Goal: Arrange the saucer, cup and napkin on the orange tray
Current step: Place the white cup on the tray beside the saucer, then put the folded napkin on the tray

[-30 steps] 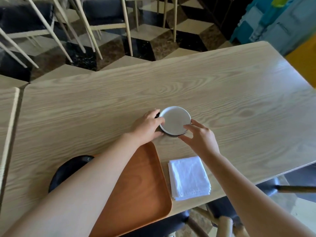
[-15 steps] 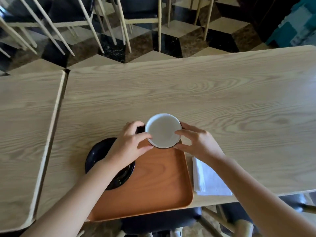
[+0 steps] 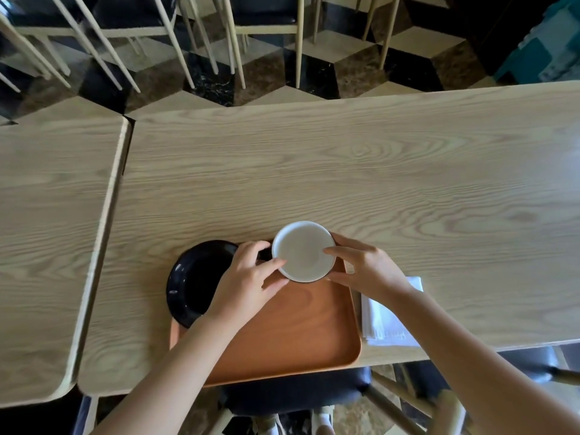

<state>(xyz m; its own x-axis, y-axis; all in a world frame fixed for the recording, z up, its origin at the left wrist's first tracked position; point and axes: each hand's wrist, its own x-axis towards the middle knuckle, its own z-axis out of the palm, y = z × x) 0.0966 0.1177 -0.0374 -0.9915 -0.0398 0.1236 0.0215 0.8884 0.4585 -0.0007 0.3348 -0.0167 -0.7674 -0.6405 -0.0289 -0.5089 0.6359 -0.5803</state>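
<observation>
A cup (image 3: pixel 303 251), white inside and dark outside, is above the far right corner of the orange tray (image 3: pixel 298 334). Both hands hold it. My left hand (image 3: pixel 248 277) grips its left side, where a dark handle shows, and my right hand (image 3: pixel 367 271) grips its right rim. I cannot tell if the cup touches the tray. A black saucer (image 3: pixel 197 277) lies at the tray's far left corner, overlapping its edge, partly under my left forearm. The folded white napkin (image 3: pixel 386 328) lies on the table just right of the tray, half hidden by my right forearm.
The tray sits at the near edge of a light wooden table (image 3: pixel 345 171). A second table (image 3: pixel 47 230) adjoins on the left with a narrow gap. Chair legs (image 3: pixel 235 42) stand beyond the far edge, and a dark chair seat (image 3: pixel 298 394) is below the near edge.
Both hands have carried the cup from the bare table toward me, to the tray's far edge. The view has shifted, so the saucer and the left table now show.
</observation>
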